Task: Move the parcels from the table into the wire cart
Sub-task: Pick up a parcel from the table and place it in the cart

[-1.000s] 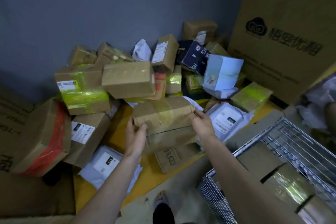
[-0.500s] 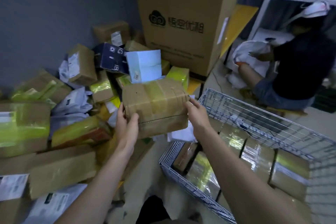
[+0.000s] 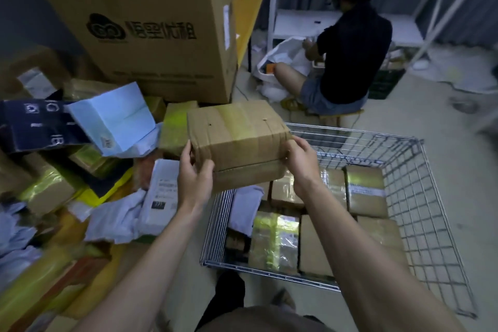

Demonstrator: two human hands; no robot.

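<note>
Carried parcel: brown taped carton [image 3: 237,140], held in the air above the near-left corner of the wire cart [image 3: 404,197].
Left hand [image 3: 194,175]: grips the carton's left end, thumb on the front face.
Right hand [image 3: 301,159]: grips the carton's right end, fingers curled round the edge.
Cart contents: several taped cartons [image 3: 363,188] lying flat.
Bench [image 3: 89,197]: yellow top, heaped with parcels, left of the cart.
Background: seated person [image 3: 350,56] beside a white shelf [image 3: 296,21].
</note>
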